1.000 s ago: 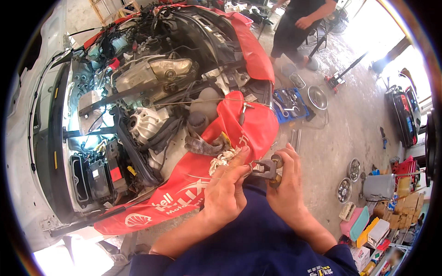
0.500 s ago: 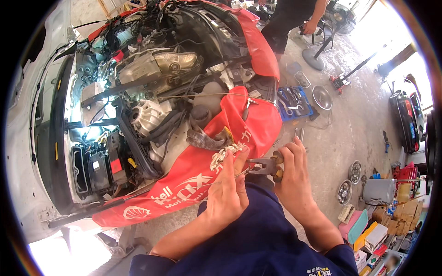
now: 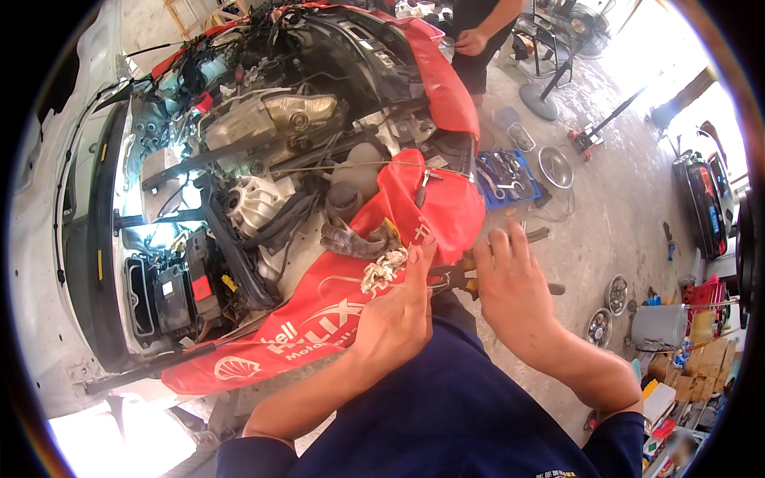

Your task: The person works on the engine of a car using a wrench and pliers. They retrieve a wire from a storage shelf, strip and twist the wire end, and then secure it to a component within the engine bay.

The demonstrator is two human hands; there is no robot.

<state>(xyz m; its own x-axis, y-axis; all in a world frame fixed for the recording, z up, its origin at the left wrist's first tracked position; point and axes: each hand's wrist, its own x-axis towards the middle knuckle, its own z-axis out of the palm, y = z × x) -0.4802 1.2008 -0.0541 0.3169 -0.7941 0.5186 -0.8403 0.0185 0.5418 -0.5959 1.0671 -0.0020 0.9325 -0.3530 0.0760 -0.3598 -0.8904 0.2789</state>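
My left hand [image 3: 397,315] is in front of the red fender cover [image 3: 311,315], its index finger raised and the others curled. Whatever thin piece it pinches is mostly hidden by the fingers. On its right side, my right hand [image 3: 514,295] has its fingers around a pair of pliers, whose dark handles [image 3: 555,288] stick out spread apart past the hand. The pliers' head points toward my left fingers, partly covered. A crumpled pale rag or paper [image 3: 382,271] lies on the cover just beyond my left hand, beside a grey fabric strap or sleeve [image 3: 355,240].
An open engine bay [image 3: 263,135] fills the left. A small tool [image 3: 425,187] rests on the cover. On the floor to the right are a blue tray of wrenches [image 3: 510,179], a metal bowl [image 3: 555,167] and a fan base [image 3: 539,102]. Another person's hand [image 3: 472,42] shows at the top.
My right hand has turned over the pliers, and their handles have spread wide. My left hand has shifted slightly, its fingers closer together. The other person's hand has moved left.
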